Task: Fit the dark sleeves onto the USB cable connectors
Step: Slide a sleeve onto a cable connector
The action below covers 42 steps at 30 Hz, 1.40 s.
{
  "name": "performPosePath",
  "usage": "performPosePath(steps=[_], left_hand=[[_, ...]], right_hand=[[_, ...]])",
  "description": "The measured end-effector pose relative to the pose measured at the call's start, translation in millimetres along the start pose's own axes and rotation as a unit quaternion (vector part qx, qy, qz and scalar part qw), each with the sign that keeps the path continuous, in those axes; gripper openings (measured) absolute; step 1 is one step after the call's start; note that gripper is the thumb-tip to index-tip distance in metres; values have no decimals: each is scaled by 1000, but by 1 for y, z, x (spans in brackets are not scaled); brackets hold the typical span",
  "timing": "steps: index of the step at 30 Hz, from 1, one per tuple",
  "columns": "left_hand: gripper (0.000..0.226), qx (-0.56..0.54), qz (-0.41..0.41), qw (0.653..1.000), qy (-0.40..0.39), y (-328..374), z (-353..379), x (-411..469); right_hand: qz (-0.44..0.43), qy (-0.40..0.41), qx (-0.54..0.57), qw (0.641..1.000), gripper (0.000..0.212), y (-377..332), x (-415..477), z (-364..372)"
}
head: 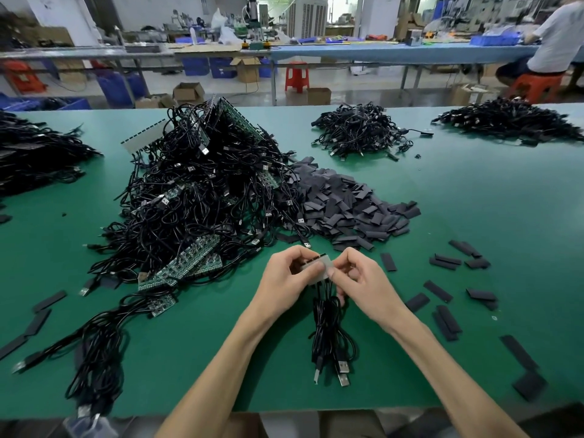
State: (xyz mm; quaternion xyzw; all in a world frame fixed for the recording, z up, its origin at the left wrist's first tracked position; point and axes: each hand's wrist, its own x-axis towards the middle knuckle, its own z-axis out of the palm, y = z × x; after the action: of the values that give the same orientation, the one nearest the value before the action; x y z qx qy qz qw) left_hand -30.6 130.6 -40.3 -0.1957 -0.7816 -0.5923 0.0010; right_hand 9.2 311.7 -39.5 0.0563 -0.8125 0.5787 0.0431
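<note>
A pale piece (pixel 319 269) with a black toothed edge is pinched between the curled fingers (pixel 311 270) of the left hand (pixel 286 279) and right hand (pixel 363 281). USB cables (pixel 327 327) are hung below the fingers, with their connectors (pixel 343 368) laid on the table (pixel 474 200). The dark sleeves (pixel 347 210) are heaped just beyond the fingers.

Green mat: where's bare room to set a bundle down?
Widest bare mat lies between the sleeve pile and the far-right heap. A smaller patch sits left of the left forearm. Crowded: big cable pile, loose sleeves at near right.
</note>
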Motion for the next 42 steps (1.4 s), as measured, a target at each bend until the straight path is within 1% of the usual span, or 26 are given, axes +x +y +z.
performPosePath(steps=[3, 5, 7, 10, 14, 19, 21, 23, 25, 27, 29, 30, 32, 34, 35, 36, 38, 40, 42], left_hand=[[6, -2, 7, 1000, -4, 1, -1, 0], [4, 1, 13, 1000, -7, 3, 1, -1], [3, -3, 9, 1000, -9, 4, 3, -2], [6, -11, -4, 1000, -7, 5, 3, -2], [6, -44, -27, 999, 6, 3, 2, -3], [8, -104, -63, 991, 53, -2, -2, -2], [12, -144, -62, 984, 88, -4, -5, -2], [17, -238, -76, 961, 116, -1, -6, -2], [17, -360, -97, 918, 135, 4, -7, -2], [16, -458, -101, 871, 145, 9, -9, -2], [14, -521, -97, 837, 137, 11, -12, -2], [13, -534, -99, 831, 122, 13, -11, -3], [10, -510, -107, 850, 81, 16, -6, -7], [28, -454, -108, 883, 49, 18, 1, -11], [33, -414, -104, 904, 37, 18, 4, -13], [34, -360, -93, 928, 32, 18, 7, -15], [29, -239, -60, 968, 41, 15, 10, -17], [22, -165, -31, 984, 56, 13, 11, -17], [19, -129, -15, 989, 70, 12, 12, -16]], right_hand=[[-22, 35, -28, 999, 16, -2, -3, 6], [-42, 71, -64, 994, 18, -4, -5, 10], [-53, 89, -75, 992, 19, -5, -7, 11], [-33, 78, -44, 995, 18, -5, -8, 7], [1, 33, 5, 999, 10, -3, -5, 5], [17, 20, 48, 998, 26, 0, -2, 5], [0, 43, 34, 999, 32, 1, -1, 7], [-27, 105, 3, 994, 32, 2, 0, 6], [-50, 176, 1, 983, 25, 1, -2, 5], [-103, 237, -30, 965, 20, -1, -6, 5], [-155, 269, -76, 948, 22, -3, -10, 7], [-173, 271, -97, 942, 24, -4, -12, 8], [-191, 243, -134, 942, 23, -3, -12, 10], [-164, 166, -136, 963, 21, -1, -12, 13], [-141, 125, -127, 974, 22, -1, -12, 15], [-126, 101, -122, 979, 23, 0, -11, 16], [-118, 99, -113, 982, 21, 2, -10, 16], [-117, 101, -100, 983, 20, 3, -9, 15], [-107, 93, -82, 986, 23, 5, -8, 14]])
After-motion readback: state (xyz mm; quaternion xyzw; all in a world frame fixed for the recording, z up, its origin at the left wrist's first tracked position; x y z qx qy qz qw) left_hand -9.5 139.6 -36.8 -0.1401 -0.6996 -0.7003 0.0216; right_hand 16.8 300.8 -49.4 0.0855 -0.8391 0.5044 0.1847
